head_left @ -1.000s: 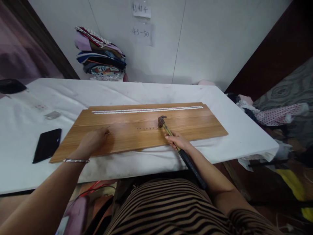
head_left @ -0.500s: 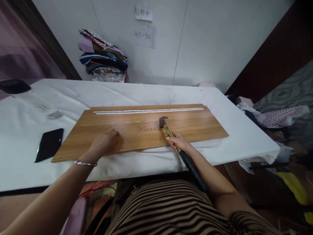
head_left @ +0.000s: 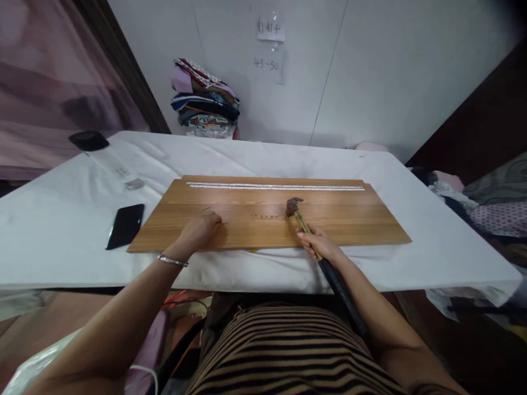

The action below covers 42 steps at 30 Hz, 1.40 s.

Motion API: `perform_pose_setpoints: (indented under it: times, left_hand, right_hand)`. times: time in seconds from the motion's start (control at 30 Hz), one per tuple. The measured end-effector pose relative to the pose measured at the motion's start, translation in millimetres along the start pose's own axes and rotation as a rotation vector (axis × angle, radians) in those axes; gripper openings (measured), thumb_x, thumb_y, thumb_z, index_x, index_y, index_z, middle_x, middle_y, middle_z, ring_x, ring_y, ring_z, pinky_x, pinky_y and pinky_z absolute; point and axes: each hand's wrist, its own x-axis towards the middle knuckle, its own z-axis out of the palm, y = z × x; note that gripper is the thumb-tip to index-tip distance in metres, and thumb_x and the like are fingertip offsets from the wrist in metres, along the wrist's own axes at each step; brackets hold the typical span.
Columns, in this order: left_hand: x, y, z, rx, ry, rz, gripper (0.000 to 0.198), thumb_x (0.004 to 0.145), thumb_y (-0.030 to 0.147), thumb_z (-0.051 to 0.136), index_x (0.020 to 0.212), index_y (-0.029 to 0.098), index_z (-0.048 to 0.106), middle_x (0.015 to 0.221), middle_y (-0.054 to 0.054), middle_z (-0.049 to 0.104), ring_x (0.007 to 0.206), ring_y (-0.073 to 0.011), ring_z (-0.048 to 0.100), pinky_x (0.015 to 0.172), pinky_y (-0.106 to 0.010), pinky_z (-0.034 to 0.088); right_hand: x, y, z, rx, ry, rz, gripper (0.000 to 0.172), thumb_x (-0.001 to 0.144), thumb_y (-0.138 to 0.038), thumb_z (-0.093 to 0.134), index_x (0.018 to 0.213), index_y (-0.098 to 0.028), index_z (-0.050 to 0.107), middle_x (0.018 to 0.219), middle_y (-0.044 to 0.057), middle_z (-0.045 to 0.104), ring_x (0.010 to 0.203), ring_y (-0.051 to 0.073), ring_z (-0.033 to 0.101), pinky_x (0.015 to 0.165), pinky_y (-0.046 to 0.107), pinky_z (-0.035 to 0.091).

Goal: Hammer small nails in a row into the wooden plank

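A wooden board lies flat across the white-covered table. Several small nails stand in a row near its middle. My right hand is wrapped round the yellow part of a hammer handle; the rusty head of the hammer rests at the right end of that row. On the board's left part is my left hand, its fingertips pinched on a thin nail that sticks out to the right. Another thin nail lies just behind this hand. Two white measuring strips run along the board's far side.
A black phone lies left of the board, with a small clear packet behind it. Folded clothes are stacked by the wall. A black object sits at the table's far left corner.
The view has shifted left, so the board and table appear further right. My left hand now has a nail showing at its fingertips. The right hand still holds the hammer by the row.
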Motion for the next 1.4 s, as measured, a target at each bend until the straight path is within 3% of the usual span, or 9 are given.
perform_pose_setpoints:
  times: [0.13,0.27,0.47,0.67,1.07,1.4]
  left_hand:
    - [5,0,-2.1,0.059,-0.030,0.025,0.041,0.099,0.022,0.036,0.107,0.010,0.074,0.107,-0.021,0.072,0.105,-0.0326,0.070,0.089,-0.044,0.055]
    - [12,0,-0.5,0.099,0.013,0.069,0.038,0.098,0.016,0.036,0.108,0.007,0.072,0.111,-0.023,0.071,0.108,-0.0324,0.069,0.089,-0.042,0.055]
    - [24,-7,5.1,0.092,0.133,-0.161,0.044,0.099,0.013,0.028,0.114,0.005,0.069,0.116,-0.026,0.068,0.112,-0.0339,0.067,0.086,-0.042,0.055]
    - [29,-13,9.7,0.041,0.169,-0.244,0.048,0.099,0.015,0.025,0.117,0.006,0.069,0.119,-0.026,0.068,0.112,-0.0359,0.066,0.088,-0.047,0.055]
    - [30,-15,5.7,0.063,0.134,-0.190,0.050,0.104,0.032,0.025,0.116,0.013,0.069,0.126,-0.019,0.067,0.113,-0.0324,0.067,0.086,-0.039,0.055]
    - [33,-16,7.0,0.119,0.088,-0.091,0.048,0.104,0.027,0.022,0.116,0.010,0.065,0.118,-0.022,0.068,0.108,-0.0334,0.069,0.083,-0.042,0.055]
  right_hand:
    - [2,2,0,-0.014,0.007,-0.001,0.048,0.066,-0.051,0.072,0.098,-0.023,0.051,0.048,-0.014,0.043,0.033,0.008,0.036,0.035,0.023,0.025]
    - [2,1,2,-0.001,0.010,-0.014,0.049,0.064,-0.052,0.073,0.097,-0.023,0.050,0.047,-0.015,0.042,0.032,0.008,0.035,0.034,0.022,0.025]
    - [0,-1,1,0.004,0.028,-0.032,0.048,0.065,-0.052,0.073,0.096,-0.023,0.051,0.049,-0.015,0.042,0.032,0.007,0.035,0.034,0.022,0.025]
    - [-2,-3,-1,0.026,0.030,-0.039,0.049,0.064,-0.052,0.073,0.097,-0.023,0.050,0.048,-0.015,0.041,0.033,0.007,0.034,0.033,0.021,0.026]
    - [2,-1,1,0.044,0.007,-0.008,0.047,0.066,-0.048,0.074,0.098,-0.023,0.050,0.050,-0.014,0.041,0.035,0.008,0.035,0.034,0.022,0.024]
    - [1,-6,3,0.025,0.015,-0.017,0.044,0.066,-0.047,0.070,0.097,-0.023,0.050,0.048,-0.014,0.042,0.036,0.008,0.035,0.033,0.021,0.027]
